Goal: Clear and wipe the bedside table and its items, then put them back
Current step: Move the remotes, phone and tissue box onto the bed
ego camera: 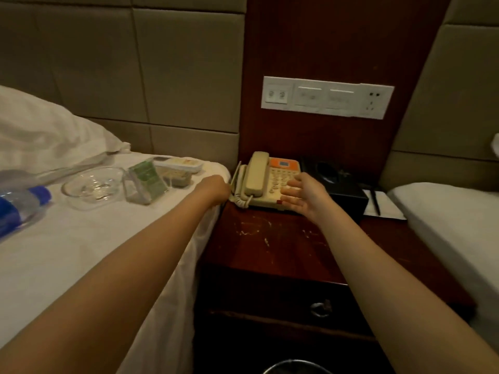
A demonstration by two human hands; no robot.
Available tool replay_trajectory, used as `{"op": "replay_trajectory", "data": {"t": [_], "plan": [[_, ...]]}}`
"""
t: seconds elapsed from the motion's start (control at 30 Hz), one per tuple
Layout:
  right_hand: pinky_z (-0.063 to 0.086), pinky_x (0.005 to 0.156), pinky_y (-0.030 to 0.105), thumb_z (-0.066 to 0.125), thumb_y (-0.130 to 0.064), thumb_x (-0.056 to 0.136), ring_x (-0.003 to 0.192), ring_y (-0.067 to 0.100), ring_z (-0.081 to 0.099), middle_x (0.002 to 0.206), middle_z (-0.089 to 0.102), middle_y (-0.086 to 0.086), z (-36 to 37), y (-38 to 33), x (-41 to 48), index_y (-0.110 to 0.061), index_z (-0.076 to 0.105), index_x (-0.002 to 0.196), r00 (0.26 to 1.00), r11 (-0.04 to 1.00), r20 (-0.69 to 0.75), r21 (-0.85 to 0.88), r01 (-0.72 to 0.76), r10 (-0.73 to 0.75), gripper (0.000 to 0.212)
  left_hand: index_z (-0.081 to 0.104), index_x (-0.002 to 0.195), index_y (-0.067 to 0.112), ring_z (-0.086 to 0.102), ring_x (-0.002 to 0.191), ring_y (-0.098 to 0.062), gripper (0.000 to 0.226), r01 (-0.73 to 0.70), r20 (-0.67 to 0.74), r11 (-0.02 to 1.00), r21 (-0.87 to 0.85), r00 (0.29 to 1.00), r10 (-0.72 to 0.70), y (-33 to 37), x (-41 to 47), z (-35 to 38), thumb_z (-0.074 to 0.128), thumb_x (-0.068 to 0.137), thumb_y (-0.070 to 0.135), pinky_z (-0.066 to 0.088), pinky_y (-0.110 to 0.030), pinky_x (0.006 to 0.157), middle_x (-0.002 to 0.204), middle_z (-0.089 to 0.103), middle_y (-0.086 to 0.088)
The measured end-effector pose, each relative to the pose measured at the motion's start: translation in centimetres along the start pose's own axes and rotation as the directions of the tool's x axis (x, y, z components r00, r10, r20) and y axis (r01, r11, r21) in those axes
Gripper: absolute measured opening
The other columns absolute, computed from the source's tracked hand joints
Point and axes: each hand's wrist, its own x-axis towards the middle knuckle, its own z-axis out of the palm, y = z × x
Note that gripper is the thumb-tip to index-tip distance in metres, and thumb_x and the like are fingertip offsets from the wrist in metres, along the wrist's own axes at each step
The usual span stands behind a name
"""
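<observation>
A beige telephone (266, 182) with an orange display panel stands at the back of the dark wooden bedside table (280, 247). My left hand (214, 188) is at the phone's left edge, by the coiled cord; its fingers are hidden behind the hand. My right hand (303, 194) lies with straight, spread fingers over the right side of the keypad. A black tissue box (340, 184) sits right of the phone, with a notepad and pen (380, 203) beside it.
On the left bed (81, 252) lie a glass ashtray (93, 186), a clear stand with a green card (145, 182), a remote control (179, 164), a small box and a water bottle (19, 206). A second bed (453, 220) flanks the right. A wall switch panel (326, 97) hangs above.
</observation>
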Motion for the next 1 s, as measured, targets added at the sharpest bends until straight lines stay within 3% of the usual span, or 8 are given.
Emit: {"op": "replay_trajectory", "data": {"t": [0.1, 0.2, 0.37, 0.5, 0.63, 0.77, 0.87, 1.0], "plan": [[0.049, 0.061, 0.026, 0.037, -0.026, 0.099, 0.071, 0.018, 0.059, 0.085, 0.063, 0.009, -1.8, 0.2, 1.4, -0.003, 0.054, 0.119, 0.999, 0.998, -0.037, -0.054, -0.028, 0.026, 0.035, 0.047, 0.130, -0.004, 0.053, 0.113, -0.037, 0.041, -0.013, 0.020, 0.999, 0.043, 1.000, 0.012, 0.3, 2.4, 1.8, 0.024, 0.102, 0.017, 0.043, -0.035, 0.091, 0.134, 0.048, -0.025], [0.044, 0.054, 0.023, 0.036, -0.023, 0.099, 0.066, 0.016, 0.057, 0.078, 0.062, 0.007, -2.7, 0.6, 2.2, -0.003, 0.057, 0.114, 0.999, 0.990, -0.040, -0.135, -0.039, 0.034, 0.033, 0.047, 0.129, 0.000, 0.061, 0.075, -0.029, 0.037, -0.017, 0.034, 0.998, 0.062, 0.999, 0.015, 0.8, 4.5, 2.7, 0.027, 0.101, 0.014, 0.047, -0.027, 0.060, 0.121, 0.056, -0.024], [0.041, 0.047, 0.019, 0.040, -0.022, 0.098, 0.056, 0.014, 0.051, 0.072, 0.058, 0.010, -2.9, 0.9, 2.5, 0.001, 0.055, 0.114, 0.997, 0.912, -0.009, -0.403, -0.072, 0.075, 0.032, 0.057, 0.116, -0.001, 0.058, 0.106, -0.030, 0.026, 0.039, -0.005, 0.989, 0.145, 0.999, -0.038, 1.5, 6.8, 3.3, 0.046, 0.097, 0.013, 0.044, -0.033, 0.092, 0.121, 0.059, -0.018], [0.045, 0.052, 0.022, 0.043, -0.020, 0.097, 0.064, 0.016, 0.054, 0.084, 0.059, 0.016, -2.5, 1.2, 2.3, 0.004, 0.048, 0.124, 0.992, 0.878, 0.008, -0.466, -0.111, 0.130, 0.036, 0.057, 0.111, -0.002, 0.058, 0.109, -0.028, 0.022, 0.041, -0.001, 0.975, 0.218, 0.999, -0.041, 2.3, 6.9, 3.4, 0.055, 0.090, 0.005, 0.046, -0.030, 0.086, 0.115, 0.061, -0.015], [0.052, 0.061, 0.025, 0.041, -0.023, 0.099, 0.082, 0.023, 0.059, 0.128, 0.048, 0.025, -1.9, 1.7, 2.0, -0.004, 0.030, 0.141, 0.978, 0.951, 0.082, -0.263, -0.164, 0.192, 0.047, 0.050, 0.065, 0.006, 0.055, 0.051, -0.015, 0.026, 0.088, 0.022, 0.996, 0.018, 0.996, -0.089, 2.4, 7.3, 2.3, 0.058, 0.089, 0.008, 0.043, -0.019, 0.044, 0.064, 0.055, -0.005], [0.049, 0.093, 0.040, 0.037, -0.036, 0.100, 0.118, 0.039, 0.052, 0.136, 0.041, 0.027, -0.9, 2.3, 3.1, -0.013, 0.023, 0.146, 0.987, 0.984, 0.069, 0.091, -0.151, 0.145, 0.052, 0.046, 0.060, 0.006, 0.046, 0.020, -0.007, 0.030, 0.100, 0.045, 0.991, -0.086, 0.994, -0.097, 2.3, 7.6, 0.5, 0.053, 0.089, 0.003, 0.039, -0.018, 0.031, 0.055, 0.054, -0.007], [0.043, 0.098, 0.046, 0.034, -0.040, 0.100, 0.123, 0.038, 0.047, 0.137, 0.043, 0.021, 0.4, 2.4, 4.1, -0.017, 0.029, 0.143, 0.990, 0.935, 0.049, 0.327, -0.138, 0.129, 0.049, 0.046, 0.060, 0.004, 0.050, 0.023, -0.010, 0.031, 0.087, 0.067, 0.991, -0.101, 0.994, -0.081, 1.7, 7.4, 0.2, 0.050, 0.091, 0.003, 0.037, -0.017, 0.027, 0.058, 0.054, -0.010], [0.045, 0.092, 0.048, 0.038, -0.034, 0.100, 0.119, 0.031, 0.052, 0.128, 0.053, 0.015, 1.9, 3.0, 5.3, -0.015, 0.041, 0.136, 0.993, 0.874, -0.031, 0.479, -0.084, 0.112, 0.040, 0.042, 0.061, 0.007, 0.053, 0.079, -0.026, 0.034, 0.052, 0.022, 0.991, -0.119, 0.999, -0.050, 0.1, 7.9, 1.1, 0.043, 0.095, 0.009, 0.044, -0.031, 0.069, 0.089, 0.055, -0.017]]}}
